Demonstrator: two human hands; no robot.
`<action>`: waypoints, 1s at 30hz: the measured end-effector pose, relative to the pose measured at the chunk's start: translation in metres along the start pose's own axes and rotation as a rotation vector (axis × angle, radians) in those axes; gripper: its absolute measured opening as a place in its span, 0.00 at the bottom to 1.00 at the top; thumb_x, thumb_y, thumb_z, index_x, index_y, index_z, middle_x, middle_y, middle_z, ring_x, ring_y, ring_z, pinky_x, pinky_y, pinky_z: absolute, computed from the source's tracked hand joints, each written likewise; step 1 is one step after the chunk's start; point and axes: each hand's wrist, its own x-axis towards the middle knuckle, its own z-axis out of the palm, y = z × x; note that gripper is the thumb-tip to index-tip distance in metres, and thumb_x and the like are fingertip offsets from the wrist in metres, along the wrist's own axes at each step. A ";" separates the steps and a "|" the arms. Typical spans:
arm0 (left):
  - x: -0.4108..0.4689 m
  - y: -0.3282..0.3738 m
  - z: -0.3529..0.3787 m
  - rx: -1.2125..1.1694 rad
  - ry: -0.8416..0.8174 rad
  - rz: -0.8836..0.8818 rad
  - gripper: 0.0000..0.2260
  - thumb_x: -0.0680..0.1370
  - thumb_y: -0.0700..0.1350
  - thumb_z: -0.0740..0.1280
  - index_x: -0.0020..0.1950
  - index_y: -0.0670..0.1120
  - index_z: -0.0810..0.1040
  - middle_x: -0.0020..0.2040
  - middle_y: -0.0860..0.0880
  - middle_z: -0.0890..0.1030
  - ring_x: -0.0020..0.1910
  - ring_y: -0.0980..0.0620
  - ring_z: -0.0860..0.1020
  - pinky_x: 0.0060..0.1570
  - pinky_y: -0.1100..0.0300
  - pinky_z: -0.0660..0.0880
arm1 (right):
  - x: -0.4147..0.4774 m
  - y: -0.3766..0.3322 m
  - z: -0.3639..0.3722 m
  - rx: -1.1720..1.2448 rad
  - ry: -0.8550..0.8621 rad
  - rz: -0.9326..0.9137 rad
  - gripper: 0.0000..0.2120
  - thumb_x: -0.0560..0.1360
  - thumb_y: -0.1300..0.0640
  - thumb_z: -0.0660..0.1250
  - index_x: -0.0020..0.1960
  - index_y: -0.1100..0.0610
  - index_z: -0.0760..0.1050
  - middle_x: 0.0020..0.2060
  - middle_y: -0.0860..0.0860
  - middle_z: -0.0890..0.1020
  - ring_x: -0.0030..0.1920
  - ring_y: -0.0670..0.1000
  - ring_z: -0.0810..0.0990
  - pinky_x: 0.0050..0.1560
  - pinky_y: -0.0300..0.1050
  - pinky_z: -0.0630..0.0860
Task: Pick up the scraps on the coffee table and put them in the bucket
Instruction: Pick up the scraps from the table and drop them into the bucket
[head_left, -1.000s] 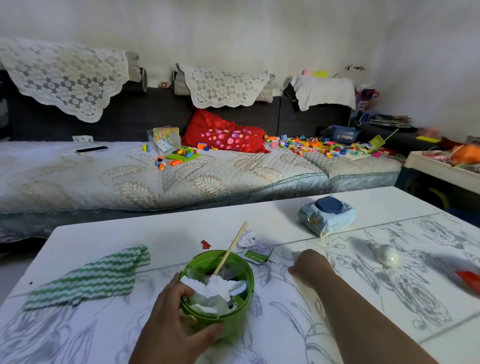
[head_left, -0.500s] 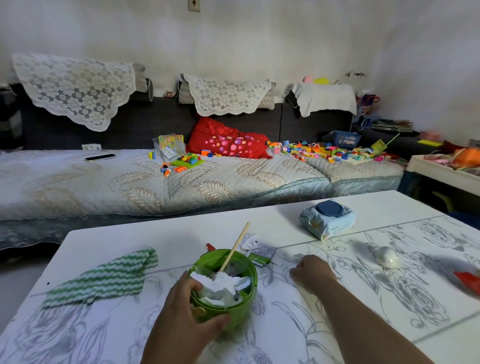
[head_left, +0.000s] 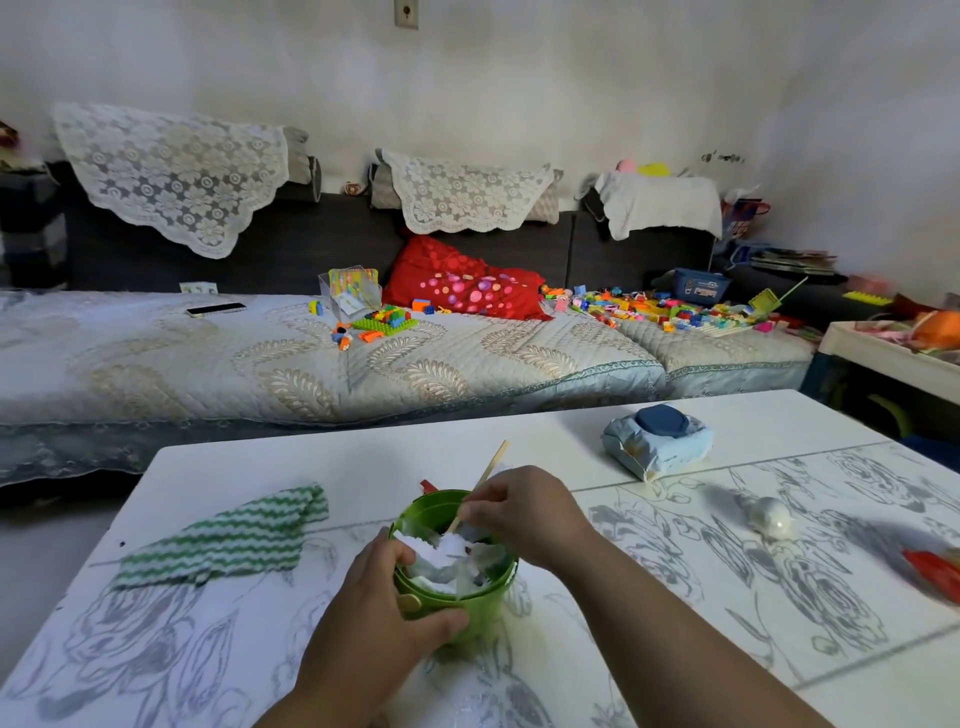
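A small green bucket (head_left: 483, 608) stands on the white coffee table (head_left: 291, 462), filled with white paper scraps (head_left: 441, 556); a wooden stick (head_left: 491, 465) leans out of it. My left hand (head_left: 384, 608) grips the bucket's near side. Over the bucket's far rim hovers my right hand (head_left: 524, 509), fingers curled downward and pinching a small scrap that is mostly hidden. A red scrap (head_left: 428, 486) peeks out behind the bucket. To the right lie a crumpled white ball (head_left: 771, 519) and, at the right edge, a red scrap (head_left: 935, 571).
A green-and-white striped cloth (head_left: 234, 535) lies left of the bucket. A pale blue wipes pack (head_left: 657, 441) sits at the table's far right. Beyond the table is a sofa (head_left: 260, 364) strewn with toy bricks; a low side table (head_left: 883, 358) stands at the right.
My right hand has lifted off the table and swung left to hang over the bucket. My left hand keeps its grip on the bucket. The view has tilted up a little.
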 end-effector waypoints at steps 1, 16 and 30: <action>0.000 0.000 0.000 0.004 -0.003 0.000 0.27 0.56 0.63 0.73 0.49 0.58 0.67 0.52 0.63 0.71 0.45 0.61 0.78 0.43 0.60 0.75 | 0.003 0.003 -0.004 -0.005 0.063 0.013 0.09 0.72 0.50 0.70 0.48 0.53 0.85 0.43 0.49 0.86 0.36 0.45 0.79 0.37 0.38 0.72; 0.026 -0.017 -0.010 -0.042 -0.021 -0.003 0.53 0.58 0.58 0.78 0.75 0.59 0.50 0.69 0.58 0.66 0.48 0.64 0.74 0.48 0.65 0.68 | 0.050 0.123 -0.006 -0.281 0.060 0.462 0.22 0.71 0.46 0.69 0.62 0.56 0.77 0.60 0.53 0.78 0.62 0.54 0.75 0.56 0.42 0.71; 0.026 -0.021 -0.011 -0.033 -0.023 0.049 0.52 0.59 0.57 0.79 0.75 0.58 0.51 0.71 0.56 0.65 0.54 0.61 0.72 0.52 0.63 0.68 | 0.063 0.117 0.000 -0.153 0.162 0.435 0.06 0.70 0.58 0.67 0.34 0.53 0.76 0.34 0.50 0.80 0.39 0.51 0.78 0.38 0.40 0.73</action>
